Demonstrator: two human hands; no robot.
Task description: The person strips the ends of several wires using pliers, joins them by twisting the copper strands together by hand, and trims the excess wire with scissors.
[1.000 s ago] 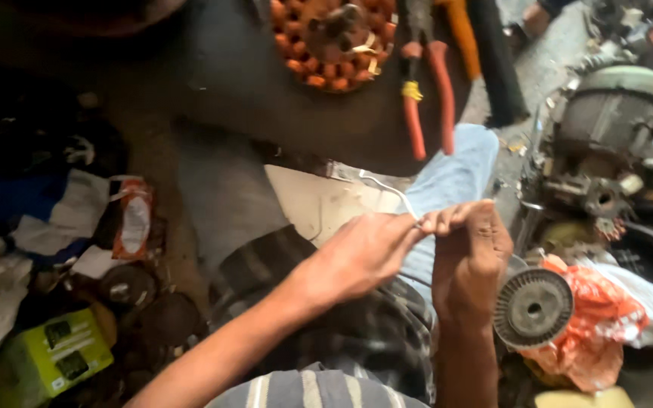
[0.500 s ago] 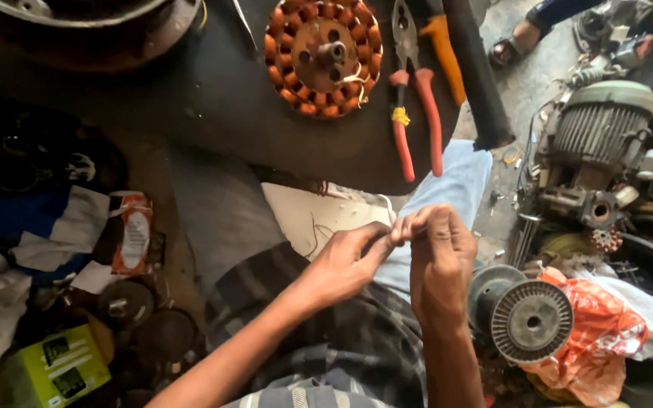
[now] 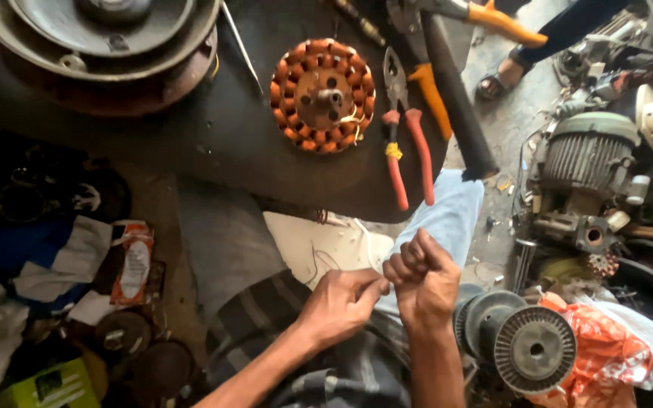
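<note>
My left hand (image 3: 341,302) and my right hand (image 3: 421,279) meet over my lap, fingertips touching. Both pinch something very thin, apparently a fine wire; it is too small to make out. Under them lies a white sheet (image 3: 319,245) with a thin wire curl on it, and my knee in light blue cloth (image 3: 447,219). Beyond them, on the dark round table (image 3: 213,143), rests a copper-wound stator (image 3: 323,94) with red-handled pliers (image 3: 406,155) beside it.
Orange-handled snips (image 3: 432,98) and a black bar (image 3: 455,113) lie right of the pliers. A large metal housing (image 3: 100,45) sits top left. A grey ribbed rotor (image 3: 534,351) on orange plastic, a motor (image 3: 587,162), scrap and another person's sandalled foot (image 3: 493,83) crowd the right. Rags and packets lie left.
My view has tilted down and back, so the table and stator sit lower in frame. My hands stay joined, the right fist now more clenched and upright.
</note>
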